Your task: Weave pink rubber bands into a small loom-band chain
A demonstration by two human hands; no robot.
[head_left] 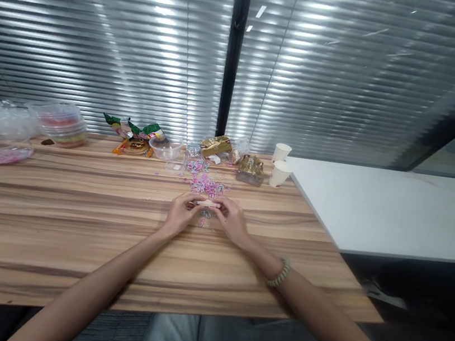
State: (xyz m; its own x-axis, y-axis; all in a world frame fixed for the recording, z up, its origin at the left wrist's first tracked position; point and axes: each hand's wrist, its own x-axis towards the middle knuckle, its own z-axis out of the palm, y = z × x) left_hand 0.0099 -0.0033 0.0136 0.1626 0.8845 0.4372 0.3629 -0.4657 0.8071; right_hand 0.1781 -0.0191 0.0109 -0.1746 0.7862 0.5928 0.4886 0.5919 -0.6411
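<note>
Between the fingertips of both hands is a short, pale, bar-shaped piece [208, 203], too small to name. My left hand [182, 210] pinches its left end and my right hand [232, 219] its right end, just above the wooden table [77, 217]. Small pink, purple and white plastic links [205, 184] lie heaped right behind the fingers. A few loose dark and pink links [204, 221] rest on the wood between my hands. Farther back, a clear jar [193, 154] has more links at its mouth. A beaded bracelet circles my right wrist.
Along the back stand a clear bowl [165, 149], green snack bags [134, 128], gold wrappers [216, 145], a gold-topped box [250, 170] and two paper cups [280, 174]. Stacked plastic tubs [63, 125] and clear bags [1, 122] sit left. A white table [387, 210] adjoins on the right.
</note>
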